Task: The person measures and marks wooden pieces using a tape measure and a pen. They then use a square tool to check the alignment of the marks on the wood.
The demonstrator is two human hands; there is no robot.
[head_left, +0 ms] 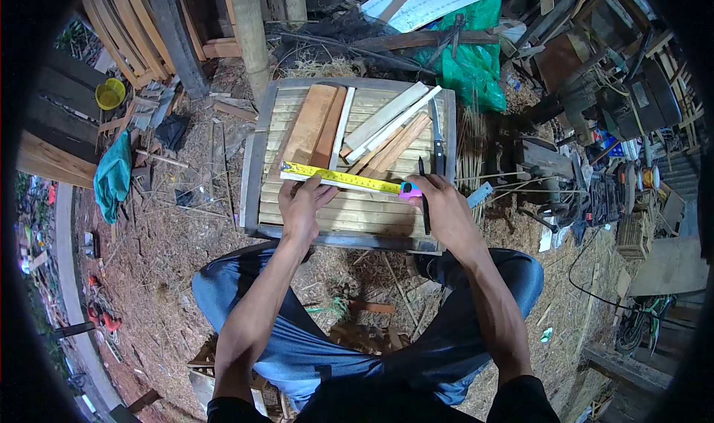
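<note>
Closed on the tape measure and a black tool, my right hand lies near the knife; my left hand pinches the white strip over the slatted table, boards beyond.

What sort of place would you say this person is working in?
Probably a rustic woodworking spot: a slatted table holds cut wood pieces, shavings litter the dirt ground, and planks lean nearby.

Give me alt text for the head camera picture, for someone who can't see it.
A seated person's left hand and right hand stretch a yellow tape measure along a thin white strip over a low slatted wooden table. Loose brown and pale wood pieces lie behind it; shavings cover the ground.
</note>
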